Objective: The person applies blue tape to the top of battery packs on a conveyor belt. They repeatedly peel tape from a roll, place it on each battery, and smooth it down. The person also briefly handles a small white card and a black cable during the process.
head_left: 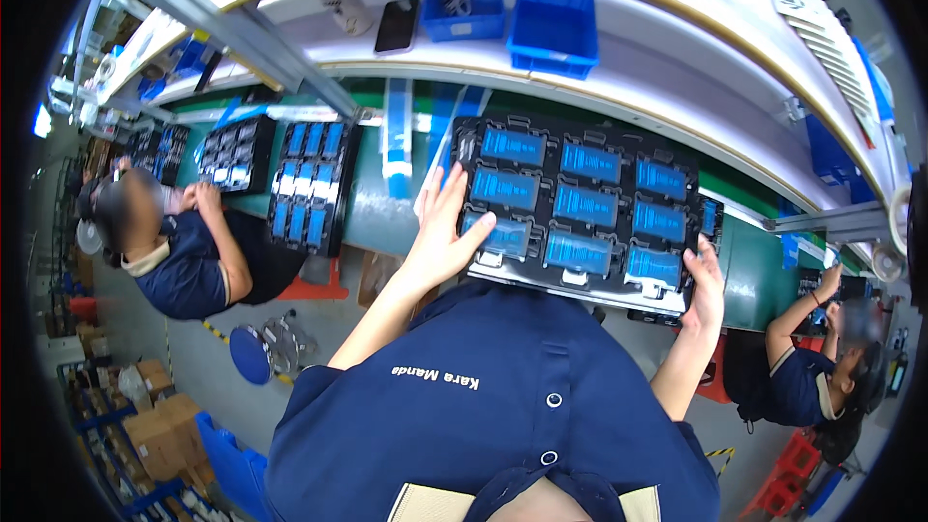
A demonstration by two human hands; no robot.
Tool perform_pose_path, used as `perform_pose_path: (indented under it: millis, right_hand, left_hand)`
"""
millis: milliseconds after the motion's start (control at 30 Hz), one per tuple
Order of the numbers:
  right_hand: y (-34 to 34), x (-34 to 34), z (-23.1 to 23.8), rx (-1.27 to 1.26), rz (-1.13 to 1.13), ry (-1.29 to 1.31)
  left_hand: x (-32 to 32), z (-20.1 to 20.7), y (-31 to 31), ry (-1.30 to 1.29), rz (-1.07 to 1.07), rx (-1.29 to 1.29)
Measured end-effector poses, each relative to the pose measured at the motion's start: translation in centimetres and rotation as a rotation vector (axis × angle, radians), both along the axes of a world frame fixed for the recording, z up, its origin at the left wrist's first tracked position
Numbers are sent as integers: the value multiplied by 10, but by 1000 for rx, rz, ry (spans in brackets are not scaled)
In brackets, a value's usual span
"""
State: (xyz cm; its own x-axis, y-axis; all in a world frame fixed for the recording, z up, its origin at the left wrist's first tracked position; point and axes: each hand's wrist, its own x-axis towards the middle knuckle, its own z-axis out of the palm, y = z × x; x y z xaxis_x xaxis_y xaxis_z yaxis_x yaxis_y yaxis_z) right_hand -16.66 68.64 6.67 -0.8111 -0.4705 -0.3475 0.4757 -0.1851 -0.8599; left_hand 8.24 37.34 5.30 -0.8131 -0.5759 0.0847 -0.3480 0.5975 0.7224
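A black tray (pixel 626 224) sits in front of me at the bench's edge, close to my body. Rows of rectangular parts with blue film (pixel 585 203) lie in its pockets, several in all. My left hand (pixel 447 227) holds the tray's left side, its thumb over the near-left corner. On the opposite side, my right hand (pixel 708 280) grips the near-right edge, fingers partly hidden by the rim. Part of another black piece with a blue part (pixel 710 217) shows just past the tray's right side.
Another black tray of blue-filmed parts (pixel 307 184) rests on the green bench (pixel 377 217) to the left. Two blue bins (pixel 553 24) and a phone (pixel 396 26) occupy the shelf above. Co-workers sit at left (pixel 184 261) and right (pixel 797 367). A round blue stool (pixel 251 356) stands behind left.
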Motion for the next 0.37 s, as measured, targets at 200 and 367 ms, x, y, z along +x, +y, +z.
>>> perform_pose_path:
  millis: [200,367]
  right_hand:
    - [59,30,-25,7,-154,-105]
    - [110,58,-56,-174,-246,-152]
  left_hand:
    - [-41,19,19,-211,-141,-240]
    - [-85,17,17,-207,-443,-450]
